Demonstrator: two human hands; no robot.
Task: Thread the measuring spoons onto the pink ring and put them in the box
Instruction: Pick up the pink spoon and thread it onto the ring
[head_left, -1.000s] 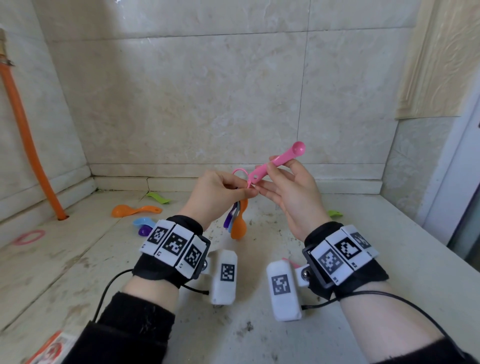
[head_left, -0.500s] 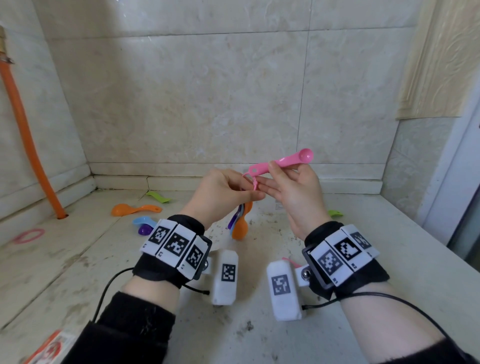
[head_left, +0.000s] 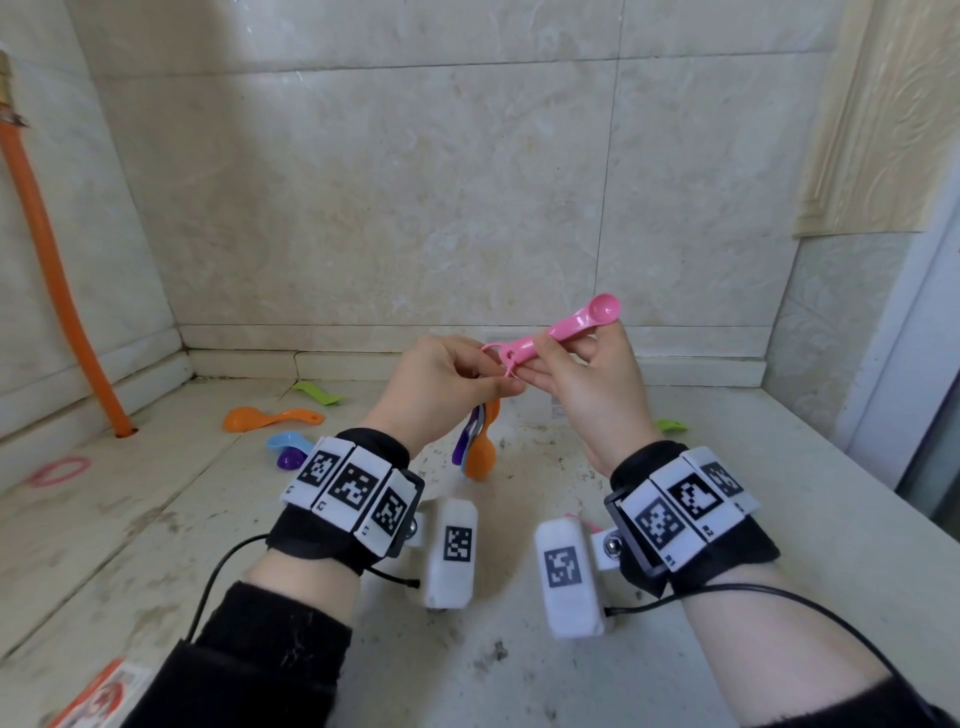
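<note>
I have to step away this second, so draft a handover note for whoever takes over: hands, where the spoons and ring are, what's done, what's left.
Left hand: holds the pink ring; orange and purple spoons hang from it.
Right hand: pinches the pink spoon, handle hole at the ring's open end.
Done: a few spoons threaded.
Left: seat the pink spoon, then thread the loose spoons lying on the counter, at the left and far right, and box the set. The orange-and-white carton at bottom left may be the box.
</note>
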